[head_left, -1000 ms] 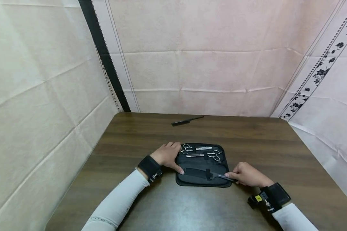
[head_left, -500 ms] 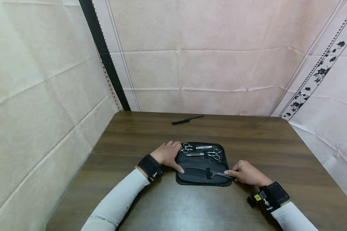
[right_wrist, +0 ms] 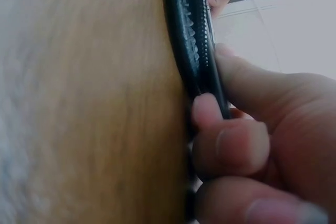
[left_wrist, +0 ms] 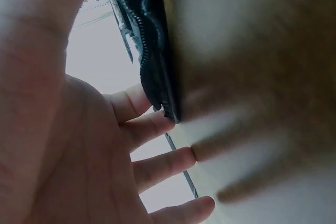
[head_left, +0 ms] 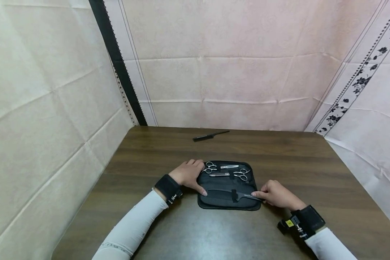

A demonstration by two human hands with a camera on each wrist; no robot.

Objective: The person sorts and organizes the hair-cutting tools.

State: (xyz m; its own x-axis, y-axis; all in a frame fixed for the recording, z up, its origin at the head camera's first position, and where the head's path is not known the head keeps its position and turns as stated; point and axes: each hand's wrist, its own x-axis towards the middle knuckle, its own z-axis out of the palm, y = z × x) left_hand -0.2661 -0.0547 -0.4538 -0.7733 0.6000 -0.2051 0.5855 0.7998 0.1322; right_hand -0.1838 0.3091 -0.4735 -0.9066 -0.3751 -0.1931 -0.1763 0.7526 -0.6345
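An open black zip case (head_left: pixel 214 204) lies flat on the table. My left hand (head_left: pixel 188 175) rests on its left edge, thumb on top; in the left wrist view the fingers (left_wrist: pixel 165 167) are spread and nearly straight beside the zipper. A black comb (head_left: pixel 243 195) lies along the case's near half, under a small strap. With thumb and fingers, my right hand (head_left: pixel 276 195) pinches the comb's handle end at the case's right edge. In the right wrist view, fingertips curl below the handle near the zipper. Two pairs of silver scissors (head_left: pixel 242 175) lie in the case's far half.
A second black comb (head_left: pixel 204 137) lies near the far edge of the wooden table (head_left: pixel 162 148). Pale cloth hangs (head_left: pixel 227 79) stand behind and on both sides of the table.
My right hand has shifted very slightly left and away from me with the comb's handle. My left hand and the case look the same.
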